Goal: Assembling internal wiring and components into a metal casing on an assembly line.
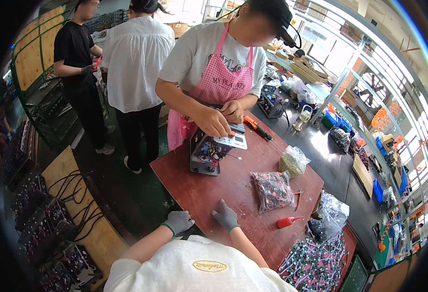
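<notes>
My left hand [179,221], in a grey glove, is by the near left edge of the red-brown table [223,185]. Its fingers are curled in, and no object shows in them. Grey-gloved as well, my right hand [225,215] rests on the tabletop near its front edge, thumb apart from the fingers, holding nothing. Across the table, a co-worker in a pink checked apron [228,80] has both hands on a white panel [234,138]. The panel is on an open metal-cased device [205,155] with wires inside.
On the table lie an orange-handled screwdriver [257,127], a bag of small rings [273,191], a bag of yellowish bits [293,161] and a red bottle [289,222]. Wired parts [316,263] are heaped at right. Several devices [80,263] stand left. Two people stand behind.
</notes>
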`<state>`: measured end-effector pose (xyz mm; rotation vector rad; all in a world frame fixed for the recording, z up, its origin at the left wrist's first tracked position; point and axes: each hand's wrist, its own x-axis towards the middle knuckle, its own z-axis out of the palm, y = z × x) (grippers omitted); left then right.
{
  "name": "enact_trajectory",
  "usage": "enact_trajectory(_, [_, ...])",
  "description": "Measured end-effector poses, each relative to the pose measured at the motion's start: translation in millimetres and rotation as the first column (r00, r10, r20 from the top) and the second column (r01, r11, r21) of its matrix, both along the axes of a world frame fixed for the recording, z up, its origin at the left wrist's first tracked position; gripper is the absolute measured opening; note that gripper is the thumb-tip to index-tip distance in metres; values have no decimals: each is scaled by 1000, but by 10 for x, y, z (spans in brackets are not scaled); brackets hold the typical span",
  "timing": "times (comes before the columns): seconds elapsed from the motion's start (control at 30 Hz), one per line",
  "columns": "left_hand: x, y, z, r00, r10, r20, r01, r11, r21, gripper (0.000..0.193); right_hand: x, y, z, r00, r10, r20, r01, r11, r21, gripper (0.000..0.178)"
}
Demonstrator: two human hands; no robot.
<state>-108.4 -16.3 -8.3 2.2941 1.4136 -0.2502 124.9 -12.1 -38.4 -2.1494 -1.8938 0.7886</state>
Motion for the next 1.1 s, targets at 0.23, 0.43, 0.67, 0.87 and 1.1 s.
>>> enact_trajectory(0.23, [-17, 1, -73, 999, 18, 46, -18, 1000, 3, 39, -23, 26, -55, 1000, 4, 13, -3, 999, -32, 78])
enact_trajectory(0.43, [-18, 10, -61, 996, 61, 64, -62, 998, 3, 38, -18, 48, -18, 1000, -1, -1, 1, 1000, -14, 79])
enact_trajectory(0.67, [-35, -22, -84, 993, 69, 93, -73, 996, 46, 37, -35, 49, 15, 1000, 9, -5, -9, 1000, 16, 76])
enact_trajectory(0.87, [-33, -20, -21, 992, 71, 103, -71, 997, 0, 36, -14, 41, -115, 999, -10, 31, 8, 999, 45, 76])
enact_trajectory(1.1, [-26, 28, -26, 993, 40, 115, -42, 999, 9, 36, 22, 49, -108, 1000, -9, 21, 7, 998, 58, 77])
